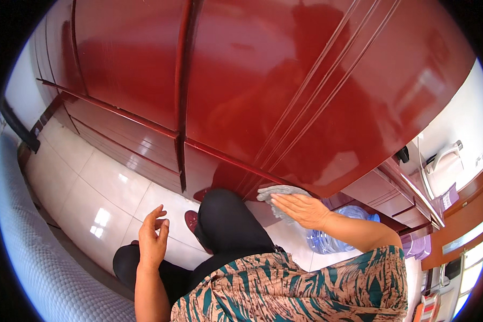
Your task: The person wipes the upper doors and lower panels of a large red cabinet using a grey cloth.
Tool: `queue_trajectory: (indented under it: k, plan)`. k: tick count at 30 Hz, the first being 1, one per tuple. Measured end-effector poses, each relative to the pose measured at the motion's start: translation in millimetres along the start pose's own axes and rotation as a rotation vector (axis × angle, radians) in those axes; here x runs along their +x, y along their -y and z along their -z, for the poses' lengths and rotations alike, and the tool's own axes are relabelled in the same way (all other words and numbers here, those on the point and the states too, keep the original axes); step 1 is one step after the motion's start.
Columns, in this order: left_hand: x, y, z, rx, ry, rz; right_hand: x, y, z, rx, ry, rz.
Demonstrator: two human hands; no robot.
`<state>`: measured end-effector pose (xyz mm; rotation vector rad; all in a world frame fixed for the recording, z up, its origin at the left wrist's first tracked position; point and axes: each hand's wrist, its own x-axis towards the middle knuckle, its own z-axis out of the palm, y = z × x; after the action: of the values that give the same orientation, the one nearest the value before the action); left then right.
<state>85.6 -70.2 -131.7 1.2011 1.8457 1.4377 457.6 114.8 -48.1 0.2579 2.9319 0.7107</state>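
Observation:
My right hand [304, 210] lies with its fingers flat on a folded grey cloth [282, 191]. The cloth is by the lower edge of a glossy dark red wardrobe [241, 91], toward its right end; whether it presses on the wood cannot be made out. Nothing is in my left hand [154, 236], which hangs in the air above my bent leg, fingers loosely curved and apart. Below the wardrobe's large doors runs a lower panel [123, 137] with moulded strips.
A large clear blue water bottle [330, 241] lies on the floor beside my right forearm. Glossy pale tiles [96, 188] cover the floor. A bed with a pale blue quilted cover [37, 247] curves along the left. Far right stands a red desk [383, 188].

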Motion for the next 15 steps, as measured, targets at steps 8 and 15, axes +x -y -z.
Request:
queue_trajectory:
  k: [8, 15]
  plan:
    - [-3, -5, -3, 0.040, 0.021, 0.011, -52, -5, -6, 0.078, 0.171, 0.007]
    - [-2, -14, -12, 0.070, 0.075, -0.009, 43, 8, -10, 0.016, -0.050, -0.035]
